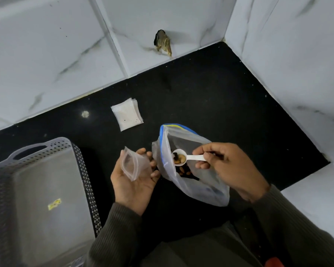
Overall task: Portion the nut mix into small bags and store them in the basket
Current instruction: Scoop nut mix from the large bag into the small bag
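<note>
progress: early, looks like scoop one | left hand (135, 182) curls round small bag (132, 164), mouth open, looks empty | right hand (228, 164) pinches scoop (181, 158), nuts in it, over big zip bag (191, 180) | basket (81, 170) at left: no filled bags showing | spare bag stack (127, 116) untouched, so lots left

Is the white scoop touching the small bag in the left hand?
Apart. The head view shows the white scoop in the large bag mouth, that bag's rim standing between it and the small bag.
</note>
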The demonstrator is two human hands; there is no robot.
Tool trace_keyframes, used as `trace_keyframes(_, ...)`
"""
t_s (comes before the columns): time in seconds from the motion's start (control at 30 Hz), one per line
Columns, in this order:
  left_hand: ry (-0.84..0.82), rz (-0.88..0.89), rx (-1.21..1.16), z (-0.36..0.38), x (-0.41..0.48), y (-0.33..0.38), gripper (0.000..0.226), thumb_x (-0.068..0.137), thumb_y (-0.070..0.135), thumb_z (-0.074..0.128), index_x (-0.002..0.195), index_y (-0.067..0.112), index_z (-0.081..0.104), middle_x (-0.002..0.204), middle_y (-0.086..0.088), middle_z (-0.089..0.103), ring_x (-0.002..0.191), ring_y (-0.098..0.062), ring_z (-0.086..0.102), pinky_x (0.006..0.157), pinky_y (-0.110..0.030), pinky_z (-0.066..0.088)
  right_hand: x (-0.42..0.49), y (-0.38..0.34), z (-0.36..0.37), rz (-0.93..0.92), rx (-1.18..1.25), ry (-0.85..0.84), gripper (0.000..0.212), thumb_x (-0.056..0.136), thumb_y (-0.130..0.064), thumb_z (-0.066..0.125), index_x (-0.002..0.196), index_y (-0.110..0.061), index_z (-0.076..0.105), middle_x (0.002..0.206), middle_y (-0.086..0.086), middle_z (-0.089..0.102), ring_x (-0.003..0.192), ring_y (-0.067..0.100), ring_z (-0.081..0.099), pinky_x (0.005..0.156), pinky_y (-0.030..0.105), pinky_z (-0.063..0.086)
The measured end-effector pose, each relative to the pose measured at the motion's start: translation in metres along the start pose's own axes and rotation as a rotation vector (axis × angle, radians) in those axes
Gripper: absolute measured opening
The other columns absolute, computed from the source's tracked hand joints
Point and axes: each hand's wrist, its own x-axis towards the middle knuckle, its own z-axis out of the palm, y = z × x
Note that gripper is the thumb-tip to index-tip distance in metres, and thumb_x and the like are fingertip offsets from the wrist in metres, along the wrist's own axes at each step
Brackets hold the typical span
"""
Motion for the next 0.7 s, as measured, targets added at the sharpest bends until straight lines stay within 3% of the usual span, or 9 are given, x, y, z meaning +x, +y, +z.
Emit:
trace_keyframes(0.1,0.050,0.020,0.071,0.015,-0.011,-0.006,0.040,0.094,0.050,0.050,0.091,0.013,0.065,0.090,-0.005,0.060,0.074,-0.017,0.055,0.054,-0.025,0.044,-0.008,-0.001,-0.011,-0.033,0.004,0.026,0.030,0.097,-0.002,0.049,0.095,-0.020,0.073,0.084,-0.004,0.073,0.078,0.009,0.071,0.070,0.017,0.053)
trace_keyframes(0.2,0.106,0.044,0.102,0.027,-0.021,-0.014,0.041,0.096,0.050,0.048,0.088,0.012,0.063,0.084,-0.006,0.059,0.068,-0.016,0.053,0.051,-0.025,0.042,-0.020,-0.006,-0.022,-0.079,0.017,0.039,0.030,0.097,-0.002,0.050,0.096,-0.022,0.073,0.084,0.000,0.073,0.082,0.013,0.071,0.079,0.027,0.056)
trace_keyframes(0.37,0.193,0.105,0.265,0.038,-0.033,-0.021,0.047,0.097,0.056,0.046,0.098,0.014,0.066,0.081,-0.005,0.063,0.064,-0.014,0.054,0.056,-0.028,0.037,-0.045,-0.026,-0.036,-0.208,0.032,0.052,0.030,0.096,-0.002,0.050,0.099,-0.021,0.073,0.088,0.001,0.073,0.084,0.015,0.070,0.082,0.031,0.056)
trace_keyframes(0.6,0.253,0.125,0.263,0.044,-0.038,-0.023,0.050,0.097,0.054,0.049,0.111,0.012,0.072,0.090,-0.007,0.068,0.062,-0.012,0.056,0.054,-0.027,0.038,-0.064,-0.061,-0.020,-0.376,0.105,0.000,0.026,0.094,-0.002,0.053,0.096,-0.019,0.074,0.081,0.006,0.074,0.075,0.014,0.071,0.074,0.020,0.057)
trace_keyframes(0.7,0.254,0.117,0.225,0.047,-0.041,-0.025,0.047,0.098,0.052,0.048,0.106,0.013,0.074,0.084,-0.004,0.069,0.059,-0.011,0.055,0.056,-0.027,0.036,-0.064,-0.065,-0.006,-0.451,0.027,0.008,0.024,0.094,-0.005,0.055,0.098,-0.020,0.073,0.080,0.001,0.075,0.075,0.009,0.071,0.073,0.018,0.056)
